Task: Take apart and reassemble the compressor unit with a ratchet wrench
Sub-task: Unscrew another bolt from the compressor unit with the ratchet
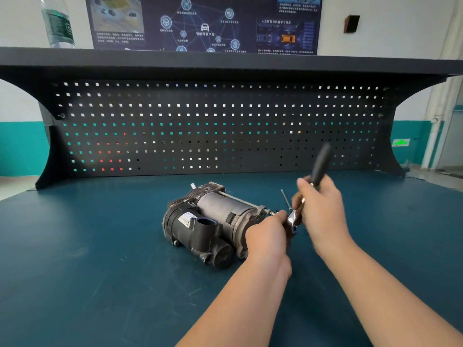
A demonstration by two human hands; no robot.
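Observation:
The compressor unit (208, 221), grey metal with a black plastic end, lies on its side in the middle of the blue bench mat (100, 246). A long bolt (238, 199) runs along its top. My left hand (269, 235) is at the unit's right end, fingers curled at the bolt head and the wrench's chrome head. My right hand (319, 206) grips the ratchet wrench (318, 169) by its shaft, the black handle pointing up and away and blurred. A loose long bolt (286, 199) lies on the mat just behind the hands.
A black pegboard (215, 126) rises behind the bench with a shelf on top. A plastic water bottle (58, 21) stands on the shelf at the left. A dark poster (205, 23) hangs on the wall.

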